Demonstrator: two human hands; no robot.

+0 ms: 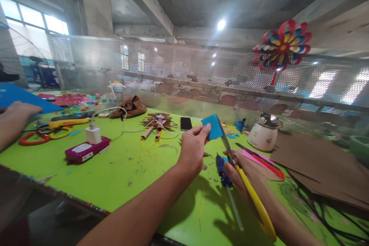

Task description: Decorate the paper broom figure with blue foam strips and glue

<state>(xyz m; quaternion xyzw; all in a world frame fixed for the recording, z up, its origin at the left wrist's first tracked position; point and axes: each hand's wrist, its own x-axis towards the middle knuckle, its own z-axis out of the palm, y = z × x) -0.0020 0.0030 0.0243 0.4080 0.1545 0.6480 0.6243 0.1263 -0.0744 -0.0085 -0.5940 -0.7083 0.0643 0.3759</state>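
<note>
My left hand (192,144) pinches a small square of blue paper (212,127) between thumb and fingers, held up above the table. In my right hand (242,169) is a pair of scissors with yellow handles (253,203). The scissor blades (225,138) point up and away from me along the right edge of the paper. Whether they are cutting into it I cannot tell. Just left of my right hand, a blue glue gun (223,171) lies on the green table (121,184), with a clear glue stick (235,207) sticking out of its back.
A purple power strip (88,150) with a white charger stands left. Beyond are a cardboard figure (159,123) and a phone (186,123). On the right are a kettle (263,132), brown cardboard (323,161) and black cables (319,215). Another person's hand (21,111) holds blue sheet at far left.
</note>
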